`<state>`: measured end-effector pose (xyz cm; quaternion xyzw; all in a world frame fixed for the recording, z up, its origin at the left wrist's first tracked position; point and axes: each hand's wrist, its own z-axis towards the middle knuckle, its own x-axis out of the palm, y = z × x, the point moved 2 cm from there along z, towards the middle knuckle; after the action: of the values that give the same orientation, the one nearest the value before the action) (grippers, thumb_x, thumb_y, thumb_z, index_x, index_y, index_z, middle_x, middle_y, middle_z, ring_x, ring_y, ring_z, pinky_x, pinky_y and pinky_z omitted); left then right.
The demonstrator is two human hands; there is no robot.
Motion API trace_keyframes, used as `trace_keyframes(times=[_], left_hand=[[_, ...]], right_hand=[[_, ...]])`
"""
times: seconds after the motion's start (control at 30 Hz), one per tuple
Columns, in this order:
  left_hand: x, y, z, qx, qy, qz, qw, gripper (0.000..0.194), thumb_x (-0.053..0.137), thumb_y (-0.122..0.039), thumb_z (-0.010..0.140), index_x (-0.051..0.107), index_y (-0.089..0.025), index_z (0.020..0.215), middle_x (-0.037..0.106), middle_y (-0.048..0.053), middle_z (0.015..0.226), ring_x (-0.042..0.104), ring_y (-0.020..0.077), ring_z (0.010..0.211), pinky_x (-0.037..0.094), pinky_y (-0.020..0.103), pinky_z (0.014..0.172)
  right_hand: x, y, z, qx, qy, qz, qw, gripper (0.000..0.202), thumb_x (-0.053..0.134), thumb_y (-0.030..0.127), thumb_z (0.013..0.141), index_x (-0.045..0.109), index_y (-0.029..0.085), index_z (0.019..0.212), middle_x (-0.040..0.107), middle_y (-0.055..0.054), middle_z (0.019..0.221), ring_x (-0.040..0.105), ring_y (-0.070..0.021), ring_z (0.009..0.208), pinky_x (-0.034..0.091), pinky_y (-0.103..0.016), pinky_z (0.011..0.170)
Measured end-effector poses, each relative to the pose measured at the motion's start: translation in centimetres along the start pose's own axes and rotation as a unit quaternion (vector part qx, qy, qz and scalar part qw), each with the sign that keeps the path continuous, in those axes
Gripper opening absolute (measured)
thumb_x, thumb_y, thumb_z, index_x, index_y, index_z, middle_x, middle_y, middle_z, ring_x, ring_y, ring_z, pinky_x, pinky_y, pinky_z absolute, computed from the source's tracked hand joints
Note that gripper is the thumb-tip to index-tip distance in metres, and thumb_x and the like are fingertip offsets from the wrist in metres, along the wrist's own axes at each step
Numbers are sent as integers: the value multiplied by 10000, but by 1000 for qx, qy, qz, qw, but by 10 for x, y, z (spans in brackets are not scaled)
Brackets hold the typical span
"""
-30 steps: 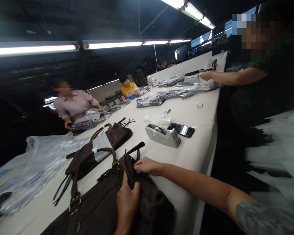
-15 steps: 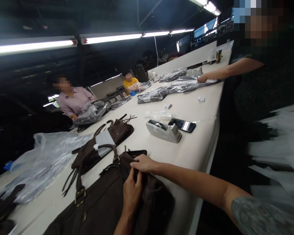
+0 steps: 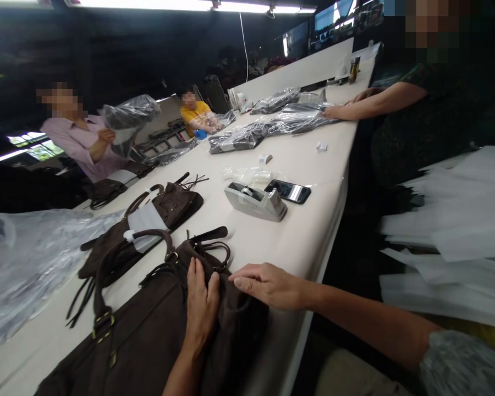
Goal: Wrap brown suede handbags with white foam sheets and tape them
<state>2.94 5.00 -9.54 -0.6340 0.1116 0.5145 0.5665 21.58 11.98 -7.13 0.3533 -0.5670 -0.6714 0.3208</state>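
The bag (image 3: 148, 335) is uncovered with its handle (image 3: 150, 232) part-wrapped, left hand (image 3: 202, 300) laid flat-fingered on it, right hand (image 3: 268, 285) narrow-fingered, grip unclear.

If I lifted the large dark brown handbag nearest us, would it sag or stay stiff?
The large dark brown handbag would probably sag, as its side folds softly near the left hand. Its brown strap handle seems stiffer, arching without a hand on it.

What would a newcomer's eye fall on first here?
Probably the large brown bag in the foreground, the left hand resting on it and the right hand at its end. Beyond it, a grey tape dispenser stands beside a phone on the pale table. At left, a person in pink holds up a plastic-wrapped bundle.
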Motion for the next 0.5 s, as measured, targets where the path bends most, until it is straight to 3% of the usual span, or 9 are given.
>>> trace_keyframes(times=[0.1,0.17,0.23,0.33,0.43,0.5], left_hand=[[-2,-1,-1,-5,-1,8,1000,755,291,-519,874,249,-20,1438,177,145,1556,145,218,1438,108,378,1199],[-3,-3,0,-17,5,12,1000,771,251,-536,876,232,-15,1443,167,136,1561,127,203,1442,94,353,1196],[-1,-8,2,-33,14,20,999,769,201,-532,880,210,-16,1450,146,127,1567,105,187,1446,90,332,1192],[8,-18,9,-58,22,42,997,774,155,-512,881,205,22,1439,142,170,1559,91,213,1448,86,377,1191],[21,-24,17,-80,25,72,994,804,131,-532,886,189,59,1428,152,226,1540,86,268,1447,84,468,1181],[28,-23,23,-88,18,100,991,821,121,-542,889,170,80,1423,157,253,1530,96,300,1442,100,507,1172]], right_hand=[[3,5,-33,-34,-25,-36,998,410,514,168,846,617,193,1243,631,-43,1197,586,-169,1048,433,-250,931],[8,2,-44,-33,-6,-27,999,541,582,119,759,576,211,1292,645,-29,1172,609,-153,999,456,-217,879],[11,-5,-45,-5,27,-16,1000,564,680,162,699,604,214,1255,688,-7,1041,633,-146,884,479,-194,786],[10,-18,-33,27,87,8,996,484,778,363,665,690,196,1111,701,12,903,637,-152,840,472,-178,747],[6,-20,-20,9,133,18,991,373,711,447,749,725,172,1001,699,15,876,635,-144,855,455,-156,745],[6,-16,-18,-9,124,-5,992,288,657,425,810,734,176,933,699,15,852,633,-129,816,453,-155,729]])
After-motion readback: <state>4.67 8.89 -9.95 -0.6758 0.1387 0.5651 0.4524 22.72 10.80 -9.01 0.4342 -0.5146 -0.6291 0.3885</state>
